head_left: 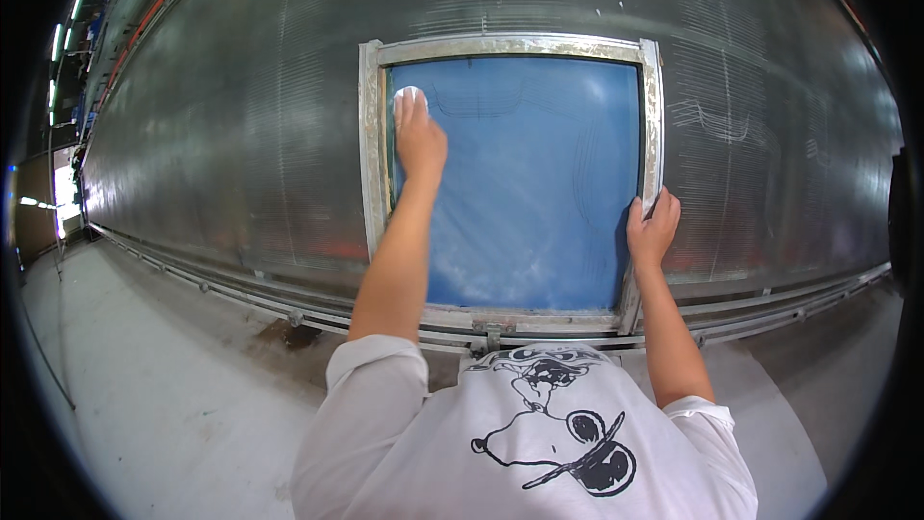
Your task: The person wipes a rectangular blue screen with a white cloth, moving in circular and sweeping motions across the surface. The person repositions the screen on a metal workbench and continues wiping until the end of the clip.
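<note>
A metal-framed screen [510, 183] with a blue mesh surface and faint curved lines lies in front of me. My left hand [419, 135] is closed on a white cloth or pad [409, 92] at the upper left of the blue surface, beside the inner edge of the frame. My right hand [654, 221] grips the lower part of the frame's right side [651, 125], its fingers wrapped over the metal.
A long dark metal table [250, 144] with ridged, streaked patches extends to both sides under the screen. Metal rails [192, 274] run along its near edge above a pale floor [144, 376]. Strip lights and red piping show at the upper left.
</note>
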